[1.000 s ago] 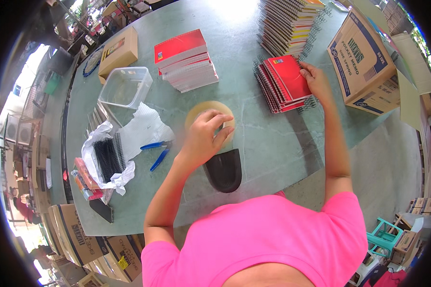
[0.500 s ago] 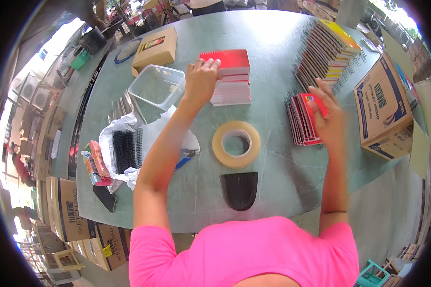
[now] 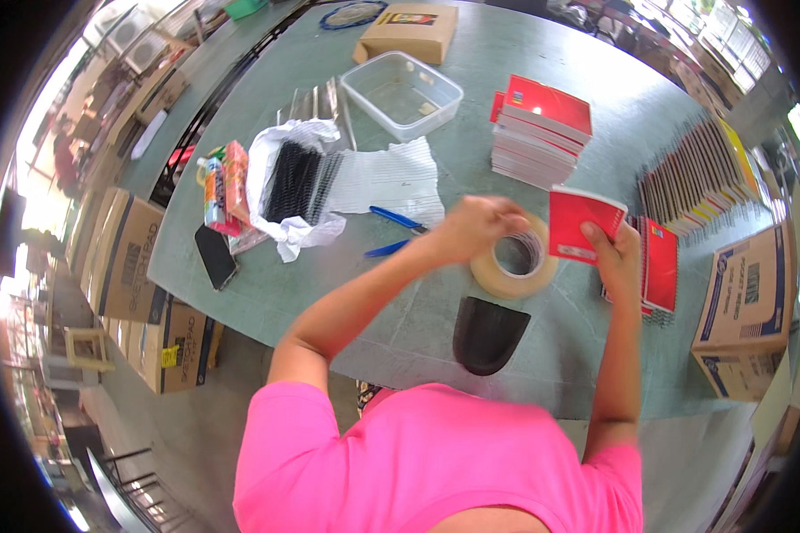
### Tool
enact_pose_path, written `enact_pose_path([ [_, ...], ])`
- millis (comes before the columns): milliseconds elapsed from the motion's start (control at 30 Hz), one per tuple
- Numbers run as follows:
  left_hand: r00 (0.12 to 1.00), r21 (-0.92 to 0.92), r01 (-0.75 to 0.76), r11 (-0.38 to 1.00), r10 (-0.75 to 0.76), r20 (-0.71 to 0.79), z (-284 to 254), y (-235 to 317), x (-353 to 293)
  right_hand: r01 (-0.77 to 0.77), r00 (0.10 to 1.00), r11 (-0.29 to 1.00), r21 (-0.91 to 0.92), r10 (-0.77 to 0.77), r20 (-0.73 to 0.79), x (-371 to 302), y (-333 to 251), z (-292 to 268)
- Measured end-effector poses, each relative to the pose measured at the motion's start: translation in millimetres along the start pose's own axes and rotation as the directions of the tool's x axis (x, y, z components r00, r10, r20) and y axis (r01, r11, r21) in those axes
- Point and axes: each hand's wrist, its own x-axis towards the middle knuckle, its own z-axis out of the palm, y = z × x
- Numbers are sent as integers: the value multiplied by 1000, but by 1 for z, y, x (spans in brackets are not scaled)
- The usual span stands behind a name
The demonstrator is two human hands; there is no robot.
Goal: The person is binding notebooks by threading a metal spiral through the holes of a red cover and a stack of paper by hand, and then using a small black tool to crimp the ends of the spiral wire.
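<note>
My right hand (image 3: 620, 253) is closed around a small red-covered notebook (image 3: 580, 222), thumb on its front cover, raised over the table. Just left of it, my left hand (image 3: 480, 229) hovers by the roll of clear tape (image 3: 513, 266); motion smears its curled fingers, and I cannot see whether anything is in them. Behind the held notebook stands a stack of red-covered notebooks (image 3: 542, 129) with white page edges. To the right of my right hand lies a pile of red spiral notebooks (image 3: 658, 266), partly hidden by the hand.
Black wire spirals (image 3: 293, 182) lie in white paper at left, near blue-handled scissors (image 3: 398, 233). A clear plastic tub (image 3: 403, 93) and cardboard box (image 3: 409, 34) stand behind. A black curved piece (image 3: 491, 336) lies in front. Yellow-edged spiral notebooks (image 3: 698, 178) and a carton (image 3: 747, 284) stand right.
My left hand has left the notebook stack and come nearer, beside the tape. My right hand now holds a red notebook upright. The view has turned, shifting the table's things.
</note>
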Motion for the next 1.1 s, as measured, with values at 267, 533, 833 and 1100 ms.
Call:
enact_pose_path([
  [267,799,638,599,484,-321,-507,-149,-135,-66,84,962,738,-670,116,248,4,-40,16],
  [533,814,660,580,477,-318,-486,-139,-162,-66,-148,823,915,-375,325,466,16,-15,22],
  [833,738,251,480,841,-232,-634,-153,-88,-26,-392,908,739,548,405,103,-4,77,34],
  [1100,930,37,273,961,-254,-265,-92,-25,-13,149,981,821,-551,-54,184,40,-6,40],
])
